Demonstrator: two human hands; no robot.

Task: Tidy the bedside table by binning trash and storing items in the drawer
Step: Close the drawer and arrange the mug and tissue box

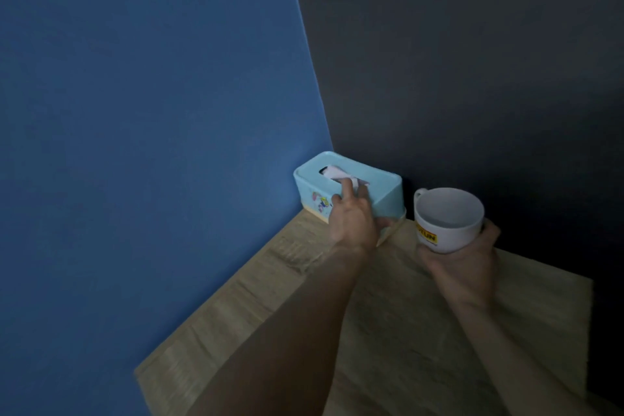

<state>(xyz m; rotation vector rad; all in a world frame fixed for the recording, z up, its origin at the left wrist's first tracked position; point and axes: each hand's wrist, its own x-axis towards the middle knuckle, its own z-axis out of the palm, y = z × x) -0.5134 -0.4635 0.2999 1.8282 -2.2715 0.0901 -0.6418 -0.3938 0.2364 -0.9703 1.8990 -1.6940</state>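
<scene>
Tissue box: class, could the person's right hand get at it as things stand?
Probably not yet. The right hand grips the white mug, so its fingers are occupied, and the left hand holds the tissue box across its near side.

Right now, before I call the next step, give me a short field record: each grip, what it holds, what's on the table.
left grip: holds the tissue box, fingers on the tissue at its slot
right grip: holds the white mug, upright
tissue box place: back corner of the wooden bedside table, beside the blue wall
drawer, bin: not in view
</scene>
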